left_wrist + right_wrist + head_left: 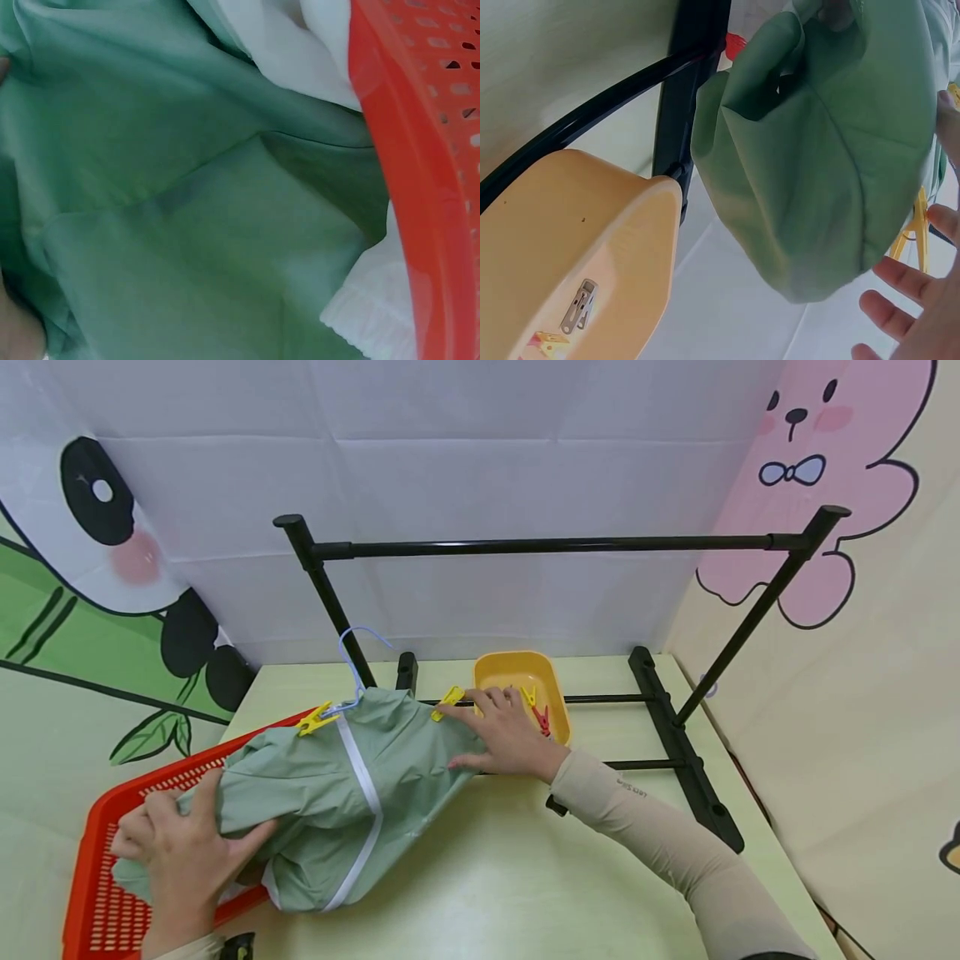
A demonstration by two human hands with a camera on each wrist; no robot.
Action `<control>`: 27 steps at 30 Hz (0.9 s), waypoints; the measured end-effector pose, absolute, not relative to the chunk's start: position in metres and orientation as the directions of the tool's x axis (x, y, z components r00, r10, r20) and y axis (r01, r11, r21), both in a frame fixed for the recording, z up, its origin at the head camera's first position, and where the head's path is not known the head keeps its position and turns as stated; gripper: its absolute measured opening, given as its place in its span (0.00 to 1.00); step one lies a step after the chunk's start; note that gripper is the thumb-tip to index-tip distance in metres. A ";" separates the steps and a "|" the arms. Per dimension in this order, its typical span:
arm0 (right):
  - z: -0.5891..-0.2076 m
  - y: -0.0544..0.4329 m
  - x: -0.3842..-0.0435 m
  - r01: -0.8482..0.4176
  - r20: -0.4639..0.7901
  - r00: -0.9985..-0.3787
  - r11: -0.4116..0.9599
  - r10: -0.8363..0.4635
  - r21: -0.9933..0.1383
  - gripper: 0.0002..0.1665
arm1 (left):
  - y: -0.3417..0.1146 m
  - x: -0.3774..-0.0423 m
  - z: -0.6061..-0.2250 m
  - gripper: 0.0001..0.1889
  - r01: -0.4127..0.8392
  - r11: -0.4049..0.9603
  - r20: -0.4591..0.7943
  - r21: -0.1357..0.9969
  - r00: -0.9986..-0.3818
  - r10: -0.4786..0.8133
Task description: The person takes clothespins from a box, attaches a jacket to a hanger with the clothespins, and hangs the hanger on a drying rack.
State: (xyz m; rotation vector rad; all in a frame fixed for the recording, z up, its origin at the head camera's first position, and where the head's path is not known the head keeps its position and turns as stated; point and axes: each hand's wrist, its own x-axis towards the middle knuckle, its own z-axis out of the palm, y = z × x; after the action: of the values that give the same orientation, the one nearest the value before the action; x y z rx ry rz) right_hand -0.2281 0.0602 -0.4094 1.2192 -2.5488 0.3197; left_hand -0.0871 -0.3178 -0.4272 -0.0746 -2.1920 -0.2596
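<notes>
The garment (315, 789) is soft green with a white stripe (362, 772), its clips (447, 702) yellow, its hanger (344, 652) pale blue, and the basket (105, 893) on the left bright red. Beyond, the rack (558, 546) is black, the far tray (517, 668) orange-yellow, the worktop (525, 877) pale yellow-green, the cartoon bear (802, 506) at right pink.

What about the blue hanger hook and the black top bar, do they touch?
Apart: the head view shows a clear gap, the hook below the bar.
</notes>
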 end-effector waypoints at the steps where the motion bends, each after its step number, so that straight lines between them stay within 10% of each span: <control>1: -0.410 0.060 -0.228 -0.788 0.359 -0.593 0.611 -0.721 -0.075 0.49 | -0.318 -0.087 -0.427 0.49 0.147 0.976 0.805 0.158 -0.592 -0.041; 16: -0.414 0.055 -0.225 -0.807 0.357 -0.564 0.589 -0.745 -0.046 0.55 | -0.319 -0.091 -0.427 0.49 0.141 0.980 0.821 0.140 -0.570 -0.035; 27: -0.417 0.052 -0.221 -0.818 0.357 -0.553 0.573 -0.753 -0.059 0.54 | -0.317 -0.084 -0.425 0.53 0.117 0.972 0.732 0.205 -0.677 -0.073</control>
State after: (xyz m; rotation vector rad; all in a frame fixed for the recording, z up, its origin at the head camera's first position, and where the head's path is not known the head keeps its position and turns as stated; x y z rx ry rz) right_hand -0.2213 0.0525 -0.4169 1.2913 -2.5147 0.3150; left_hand -0.0843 -0.3172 -0.4249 -0.0302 -2.2959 -0.2992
